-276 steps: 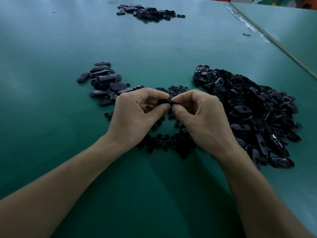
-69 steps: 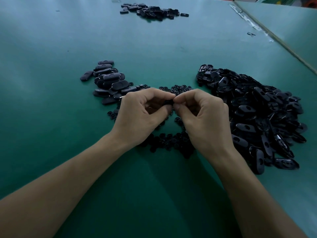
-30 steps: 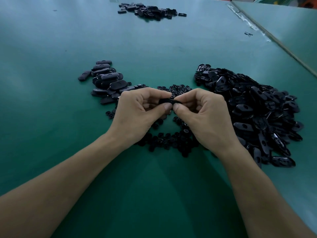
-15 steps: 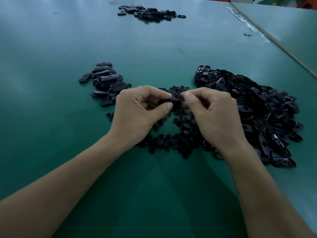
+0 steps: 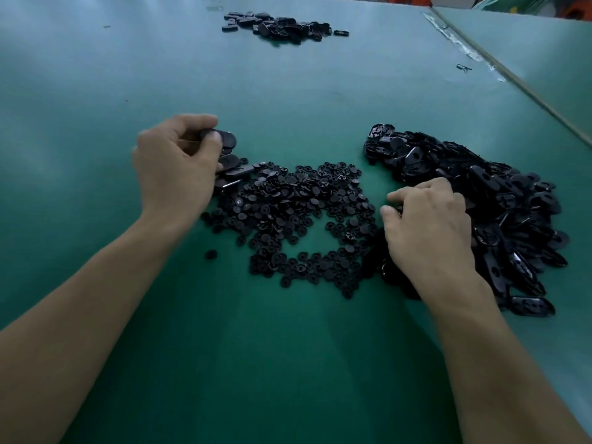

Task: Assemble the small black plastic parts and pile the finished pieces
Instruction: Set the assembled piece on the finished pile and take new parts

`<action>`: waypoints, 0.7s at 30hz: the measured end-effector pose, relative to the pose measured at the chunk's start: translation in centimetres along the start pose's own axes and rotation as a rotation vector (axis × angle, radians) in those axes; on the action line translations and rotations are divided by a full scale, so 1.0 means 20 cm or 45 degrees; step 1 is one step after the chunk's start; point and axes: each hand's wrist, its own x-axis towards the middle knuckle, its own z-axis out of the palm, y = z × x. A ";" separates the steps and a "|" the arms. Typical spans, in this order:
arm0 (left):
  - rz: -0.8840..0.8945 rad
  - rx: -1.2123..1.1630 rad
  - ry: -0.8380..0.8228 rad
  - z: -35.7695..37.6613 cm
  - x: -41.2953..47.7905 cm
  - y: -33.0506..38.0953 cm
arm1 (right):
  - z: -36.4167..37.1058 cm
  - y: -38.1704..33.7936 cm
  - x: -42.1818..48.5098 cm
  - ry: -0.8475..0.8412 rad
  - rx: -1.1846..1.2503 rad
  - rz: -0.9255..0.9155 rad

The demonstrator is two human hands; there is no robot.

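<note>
Two bare forearms reach in from the near edge over a smooth, matte green table (image 5: 288,363). Between them lies a loose scatter of round buttons (image 5: 288,213): small, black plastic and flat-topped, some turned to show ribbed undersides, with a bare green patch in the middle. The right hand (image 5: 426,229) rests knuckles-up at the scatter's right edge, against a big heap of glossy oval shells (image 5: 499,200), many with a hole in them. Its fingers are curled, thumb and forefinger close together, but I cannot tell whether that grip holds anything. Farther back the left hand (image 5: 174,168) is raised. Its grip pinches a smooth, round-ended oval piece (image 5: 221,139) between thumb and curled fingers, just above a small pile of ovals (image 5: 232,169) at the scatter's left corner. Far off sits another heap of black parts (image 5: 282,25).
</note>
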 end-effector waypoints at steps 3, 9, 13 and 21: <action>-0.013 0.148 -0.018 -0.03 0.05 -0.06 | 0.00 0.00 0.01 0.066 0.113 -0.034; 0.070 0.443 -0.051 -0.05 0.03 -0.07 | -0.01 0.00 0.02 0.293 0.260 -0.040; 0.107 0.652 -0.058 -0.05 0.03 -0.08 | 0.00 0.01 0.04 0.379 0.323 -0.010; 0.239 0.331 -0.098 0.02 -0.07 0.05 | 0.00 0.02 0.05 0.549 0.455 -0.043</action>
